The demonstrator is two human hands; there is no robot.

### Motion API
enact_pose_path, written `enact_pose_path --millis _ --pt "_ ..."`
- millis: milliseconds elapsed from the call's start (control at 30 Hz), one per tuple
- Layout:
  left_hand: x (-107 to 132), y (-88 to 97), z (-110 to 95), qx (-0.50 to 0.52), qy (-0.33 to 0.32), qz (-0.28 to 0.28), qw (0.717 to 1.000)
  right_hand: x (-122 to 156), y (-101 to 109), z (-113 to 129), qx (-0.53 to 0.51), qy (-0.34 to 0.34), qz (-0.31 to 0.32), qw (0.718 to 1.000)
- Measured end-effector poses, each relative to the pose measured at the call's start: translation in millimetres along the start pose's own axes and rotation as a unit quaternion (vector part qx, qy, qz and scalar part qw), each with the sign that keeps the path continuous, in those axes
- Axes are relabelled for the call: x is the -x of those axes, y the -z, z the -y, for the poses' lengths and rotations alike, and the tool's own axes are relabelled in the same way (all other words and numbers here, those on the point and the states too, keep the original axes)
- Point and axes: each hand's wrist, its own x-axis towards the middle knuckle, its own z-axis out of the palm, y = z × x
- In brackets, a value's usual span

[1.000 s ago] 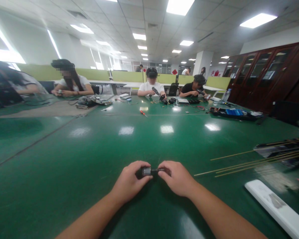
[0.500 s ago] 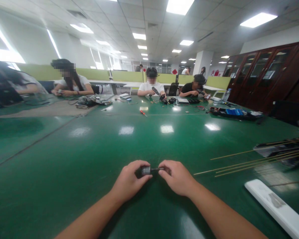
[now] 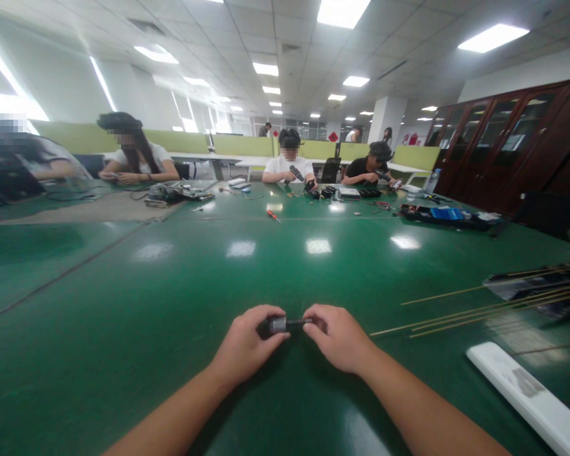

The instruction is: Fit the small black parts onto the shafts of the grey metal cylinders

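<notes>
A broad green table [image 3: 194,272] fills most of the room before me, glossy enough to mirror the ceiling lights; off to the right stands a dark wooden cabinet [image 3: 498,145] with glass doors, and a low yellow-green partition [image 3: 242,146] runs behind the far side; people sit at that far edge, one in a white shirt [image 3: 276,170] holding a dark tool, another in a black shirt [image 3: 355,170] bent over something too small to make out.

Nearer the cabinet, a black tray [image 3: 437,221] holds blue items; a long white bar [image 3: 527,389] lies slantwise at the near right corner; thin yellowish rods [image 3: 456,321] stretch out above it, their far ends over some dark pieces.

At the near edge, in the middle, the person's two hands face each other just apart; the left hand [image 3: 249,342] curls thumb and forefinger about a dark cylindrical piece [image 3: 278,324] with a grey band, opened only as wide as its body; the right hand [image 3: 337,335] has its fingertips nearly together, pinching the end of the thin dark shaft [image 3: 294,322] that sticks out of that piece; whether it touches the tabletop I cannot tell; well beyond lies a small orange-handled screwdriver [image 3: 272,216].
</notes>
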Motion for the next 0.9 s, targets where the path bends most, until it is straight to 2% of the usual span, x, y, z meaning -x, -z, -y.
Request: enact_pose_path --millis 900 --pt "-1.5 0.5 2.2 0.002 0.013 -0.001 1.0 -0.3 2.5 -3.5 -0.009 -0.016 -0.008 1.0"
